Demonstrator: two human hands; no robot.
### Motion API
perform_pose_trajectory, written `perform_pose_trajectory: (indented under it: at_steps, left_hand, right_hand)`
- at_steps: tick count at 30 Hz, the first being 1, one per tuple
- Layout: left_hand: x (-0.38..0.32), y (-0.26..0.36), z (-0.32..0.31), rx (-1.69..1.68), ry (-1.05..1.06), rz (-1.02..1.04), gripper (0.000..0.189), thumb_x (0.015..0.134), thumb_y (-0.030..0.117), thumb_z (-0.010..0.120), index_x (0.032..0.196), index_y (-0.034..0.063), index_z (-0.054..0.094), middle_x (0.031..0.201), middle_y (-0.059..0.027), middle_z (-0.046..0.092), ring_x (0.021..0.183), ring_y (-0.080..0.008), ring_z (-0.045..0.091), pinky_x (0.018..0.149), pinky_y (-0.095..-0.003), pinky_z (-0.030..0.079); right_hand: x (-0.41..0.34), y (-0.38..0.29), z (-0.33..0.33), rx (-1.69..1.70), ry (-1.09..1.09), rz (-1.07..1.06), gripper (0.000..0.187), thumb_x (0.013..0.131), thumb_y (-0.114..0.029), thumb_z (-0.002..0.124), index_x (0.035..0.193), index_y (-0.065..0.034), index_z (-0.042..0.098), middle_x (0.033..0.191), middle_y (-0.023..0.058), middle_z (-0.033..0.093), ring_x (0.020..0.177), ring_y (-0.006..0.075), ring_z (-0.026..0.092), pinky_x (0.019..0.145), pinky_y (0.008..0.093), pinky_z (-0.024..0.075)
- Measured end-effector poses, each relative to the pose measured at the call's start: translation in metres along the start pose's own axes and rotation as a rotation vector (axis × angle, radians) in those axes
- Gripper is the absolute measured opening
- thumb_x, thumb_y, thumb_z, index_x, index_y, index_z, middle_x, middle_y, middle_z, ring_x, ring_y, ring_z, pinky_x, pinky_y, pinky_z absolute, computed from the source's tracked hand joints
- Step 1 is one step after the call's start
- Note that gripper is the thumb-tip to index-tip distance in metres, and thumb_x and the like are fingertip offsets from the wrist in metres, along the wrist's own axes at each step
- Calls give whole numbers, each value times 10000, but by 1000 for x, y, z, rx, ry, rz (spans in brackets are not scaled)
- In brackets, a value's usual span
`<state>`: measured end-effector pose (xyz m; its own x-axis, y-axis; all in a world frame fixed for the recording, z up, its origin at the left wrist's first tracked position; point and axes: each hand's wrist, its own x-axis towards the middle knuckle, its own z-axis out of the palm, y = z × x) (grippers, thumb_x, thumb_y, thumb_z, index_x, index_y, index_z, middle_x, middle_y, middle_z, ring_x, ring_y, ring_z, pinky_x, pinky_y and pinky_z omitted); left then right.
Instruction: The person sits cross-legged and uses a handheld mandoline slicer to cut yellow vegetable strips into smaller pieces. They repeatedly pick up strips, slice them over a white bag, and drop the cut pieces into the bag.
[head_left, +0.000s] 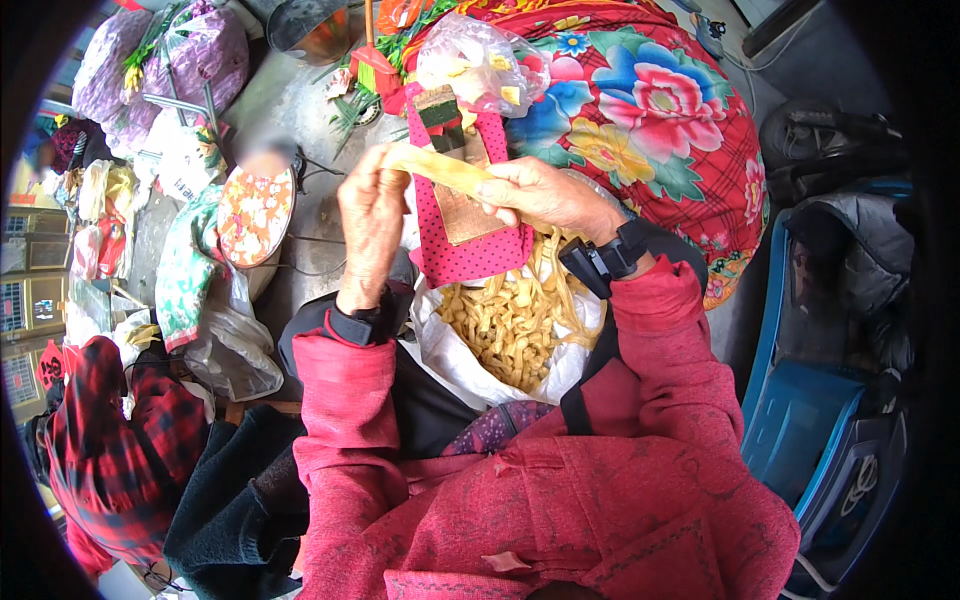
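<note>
A pale yellow strip of thin material, seemingly cloth (442, 169), is stretched between my two hands at chest height. My left hand (371, 217) grips its left end, and my right hand (551, 193) pinches the other between thumb and fingers. Below the strip lies a worn wooden board (469, 217) with a dark green and red band at its far end. The board rests on pink cloth with dark dots (431, 251). Between my knees, a white sack (433, 330) holds a heap of similar yellow strips (510, 322), some trailing over its right side.
A large red floral cloth bundle (660, 112) bulges at the front right. A clear plastic bag (480, 64) with yellow pieces sits beyond the board. A round floral-covered seat (256, 217) stands left. A person in a checked garment (127, 457) is close by. Blue plastic equipment (806, 427) stands right.
</note>
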<state>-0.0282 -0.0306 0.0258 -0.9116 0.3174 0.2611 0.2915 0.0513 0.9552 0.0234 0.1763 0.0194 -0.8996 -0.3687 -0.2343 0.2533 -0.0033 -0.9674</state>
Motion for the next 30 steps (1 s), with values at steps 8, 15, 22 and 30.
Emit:
perform_pose_trajectory:
  at_steps: [8,15,22,30]
  left_hand:
    - [-8,17,6,-103,-206,-36,210,970,207,521,1018,35,631,670,77,476,559,-16,391,500,-172,320]
    - [-12,15,30,134,-343,-85,265,941,91,507,1205,64,502,670,-30,545,600,-128,538,572,-276,429]
    - [-14,12,20,-42,-242,-125,170,924,44,533,1086,52,482,673,5,550,616,-59,503,568,-225,426]
    - [-9,4,20,-94,-322,-72,96,897,24,588,992,8,591,891,10,593,767,-68,542,720,-210,452]
  right_hand:
    - [-42,-51,0,397,-44,-523,331,972,-296,512,867,-5,630,705,-13,566,605,50,483,525,188,381]
    - [-8,-21,8,-85,419,-623,310,975,-169,484,1224,3,550,1130,81,644,751,61,549,650,196,426]
    - [-3,-3,10,-786,485,-692,450,806,-125,660,1231,-66,523,1033,175,634,863,324,644,717,356,519]
    - [2,5,19,-683,275,-439,180,823,-146,555,968,-40,541,696,160,599,706,344,624,597,417,484]
